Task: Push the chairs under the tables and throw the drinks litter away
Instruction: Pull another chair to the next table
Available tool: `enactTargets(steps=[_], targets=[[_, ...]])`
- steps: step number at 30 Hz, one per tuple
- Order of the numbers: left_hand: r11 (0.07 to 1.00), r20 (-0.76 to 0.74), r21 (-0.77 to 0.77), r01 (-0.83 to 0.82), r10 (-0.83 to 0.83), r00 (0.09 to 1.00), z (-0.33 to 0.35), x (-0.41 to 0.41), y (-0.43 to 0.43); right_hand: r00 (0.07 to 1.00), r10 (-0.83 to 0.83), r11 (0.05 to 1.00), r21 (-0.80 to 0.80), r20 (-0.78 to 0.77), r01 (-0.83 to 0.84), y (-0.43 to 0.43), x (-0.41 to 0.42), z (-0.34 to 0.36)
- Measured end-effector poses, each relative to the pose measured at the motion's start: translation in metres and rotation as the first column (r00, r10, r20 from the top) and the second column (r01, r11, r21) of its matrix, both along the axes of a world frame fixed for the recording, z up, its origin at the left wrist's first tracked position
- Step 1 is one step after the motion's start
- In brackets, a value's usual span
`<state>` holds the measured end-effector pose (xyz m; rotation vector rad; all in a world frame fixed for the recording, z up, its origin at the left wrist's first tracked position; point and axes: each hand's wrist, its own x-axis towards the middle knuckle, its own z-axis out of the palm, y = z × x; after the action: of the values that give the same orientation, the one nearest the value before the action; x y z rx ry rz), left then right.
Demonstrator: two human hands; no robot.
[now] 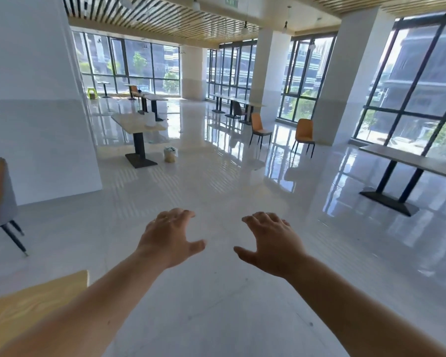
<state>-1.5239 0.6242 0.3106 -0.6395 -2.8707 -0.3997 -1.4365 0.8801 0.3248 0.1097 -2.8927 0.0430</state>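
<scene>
Two bare hands, the left hand (169,237) and the right hand (272,243), reach forward over the glossy floor (216,181) with fingers spread and holding nothing. Head view: two orange chairs (260,128) stand loose in the open, well apart from the tables (138,123); another chair (0,199) sits at far left. A bag (170,153), possibly litter, rests just beside the nearest table's base. Judged so, most of the task remains.
</scene>
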Motion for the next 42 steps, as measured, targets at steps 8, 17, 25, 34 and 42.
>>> enactTargets(steps=[8,17,25,34,42], targets=[[0.998,0.012,0.012,-0.062,0.062,0.998,-0.005,-0.177,0.052,0.997,0.074,0.995,-0.065,-0.032,-0.076,0.068,-0.198,-0.008],[0.914,0.041,-0.020,-0.404,0.405,0.914,-0.013,-0.350,0.018,0.918,0.396,0.915,-0.088,0.024,-0.393,0.030,-0.468,-0.027],[0.795,0.031,0.015,-0.606,0.606,0.795,-0.035,-0.490,-0.084,0.793,0.609,0.791,-0.071,-0.012,-0.608,-0.097,-0.672,-0.032],[0.707,0.052,0.075,-0.703,0.702,0.711,-0.052,-0.691,-0.225,0.717,0.697,0.717,-0.012,0.010,-0.697,-0.251,-0.896,-0.025],[0.639,0.043,0.077,-0.765,0.765,0.643,-0.048,-0.863,-0.331,0.640,0.769,0.640,-0.029,0.005,-0.768,-0.364,-1.084,-0.031]])
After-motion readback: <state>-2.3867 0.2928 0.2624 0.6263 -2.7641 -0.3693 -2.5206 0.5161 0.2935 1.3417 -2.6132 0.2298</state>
